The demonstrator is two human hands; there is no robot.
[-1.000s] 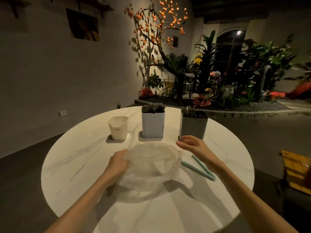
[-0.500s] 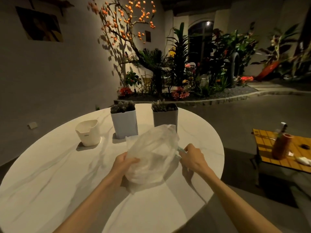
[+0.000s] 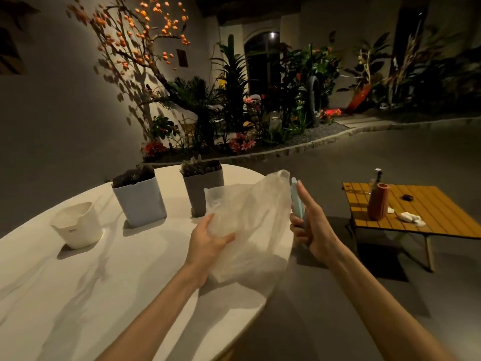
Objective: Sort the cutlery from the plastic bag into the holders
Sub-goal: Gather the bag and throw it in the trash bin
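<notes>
Holding a thin, crinkly plastic bag [image 3: 250, 225], the left hand [image 3: 208, 243] grips its side. The right hand [image 3: 312, 225] curls round smooth, pale blue sticks [image 3: 296, 201].

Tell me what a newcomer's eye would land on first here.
The crumpled clear plastic bag at the middle, gripped by the left hand above the white round table. Just right of it, the right hand holds pale blue cutlery handles upright. Behind stand three holders: cream, white and grey.
</notes>
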